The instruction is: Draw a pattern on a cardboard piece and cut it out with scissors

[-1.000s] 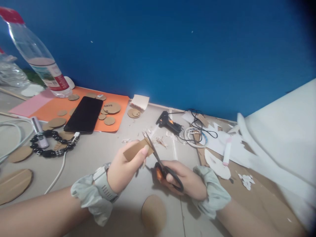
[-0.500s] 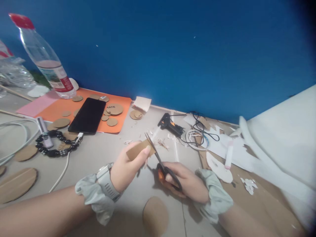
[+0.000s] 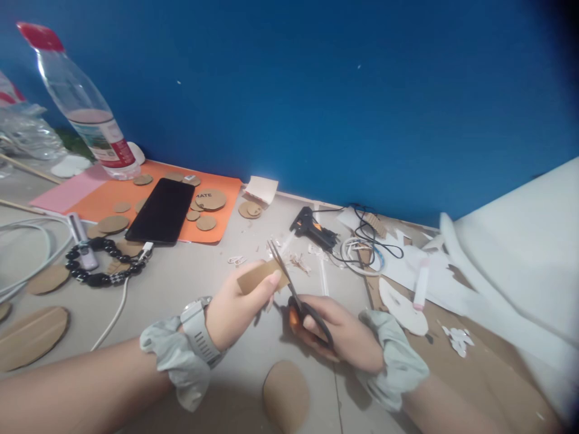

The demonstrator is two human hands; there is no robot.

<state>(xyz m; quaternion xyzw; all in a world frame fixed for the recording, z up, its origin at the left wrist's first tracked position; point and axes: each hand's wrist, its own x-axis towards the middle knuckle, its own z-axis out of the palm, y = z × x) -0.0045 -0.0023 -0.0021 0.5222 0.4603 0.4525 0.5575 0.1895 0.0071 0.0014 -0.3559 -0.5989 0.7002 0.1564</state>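
Note:
My left hand (image 3: 235, 307) pinches a small brown cardboard strip (image 3: 260, 275) just above the table. My right hand (image 3: 344, 331) grips black-and-orange scissors (image 3: 294, 295), and their blades cross the strip's right end. A watch and a pale green scrunchie sit on my left wrist; another scrunchie is on my right wrist. A cardboard disc (image 3: 286, 395) lies on the table below my hands.
A black phone (image 3: 160, 210) and several cardboard discs lie on an orange sheet (image 3: 136, 199). A plastic bottle (image 3: 84, 108) stands at the back left. A bead bracelet (image 3: 102, 265), white cables, a black glue gun (image 3: 312, 229), a glue stick (image 3: 420, 283) and white foam sheets (image 3: 511, 253) surround my hands.
The view has shifted slightly. My hands, the strip and the scissors have moved a little to the right, with the blades still at the strip's end.

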